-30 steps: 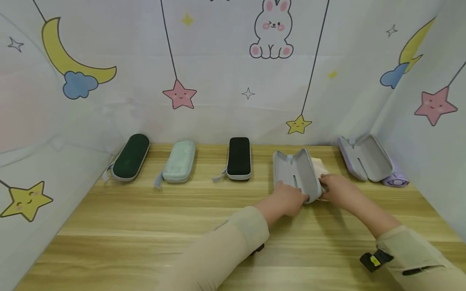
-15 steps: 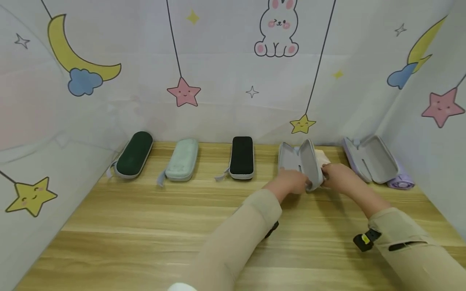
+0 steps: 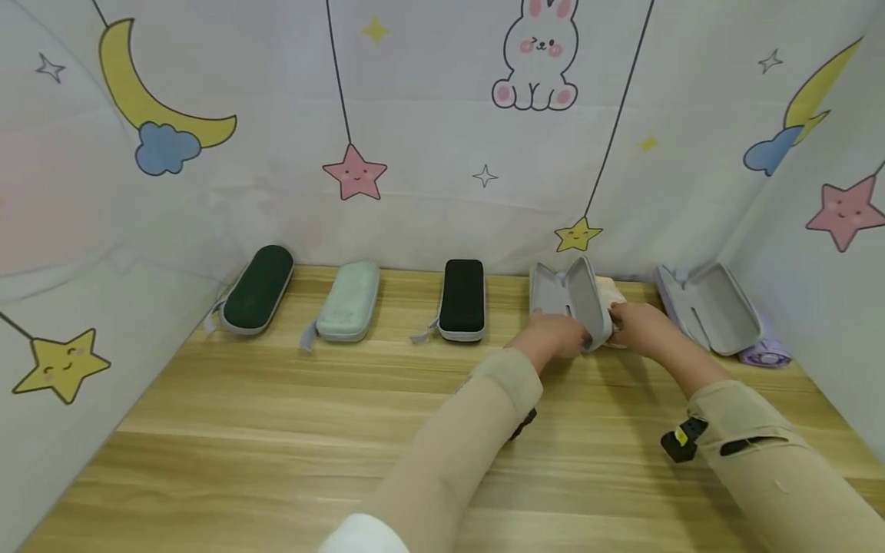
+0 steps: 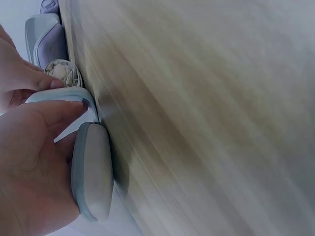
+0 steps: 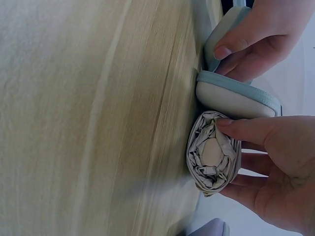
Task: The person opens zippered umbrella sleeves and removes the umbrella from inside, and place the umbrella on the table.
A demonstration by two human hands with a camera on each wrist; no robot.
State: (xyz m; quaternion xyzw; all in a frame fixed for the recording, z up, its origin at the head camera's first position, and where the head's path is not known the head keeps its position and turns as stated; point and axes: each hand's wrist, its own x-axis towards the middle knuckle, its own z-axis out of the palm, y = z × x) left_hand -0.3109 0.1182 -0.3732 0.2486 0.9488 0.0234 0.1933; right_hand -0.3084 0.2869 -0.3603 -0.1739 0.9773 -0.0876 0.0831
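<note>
An open zip case with a grey lining and pale outside stands at the back of the table, right of centre. My left hand holds its near end, fingers inside the case and thumb on the rim, as the left wrist view shows. Against the case's right side lies a cream folded umbrella, rolled tight with a round end. My right hand grips this umbrella, the thumb on its near end and the fingers behind it. The head view shows only part of the umbrella beyond the hand.
Left of the hands stand a black case, a mint case and a dark green case, all closed. An open purple case leans by a purple folded umbrella at right. A printed cloth wall rises behind.
Both hands have moved toward the back wall, carrying the open case and the cream umbrella with them. The other cases have stayed in place; the head view has shifted slightly.
</note>
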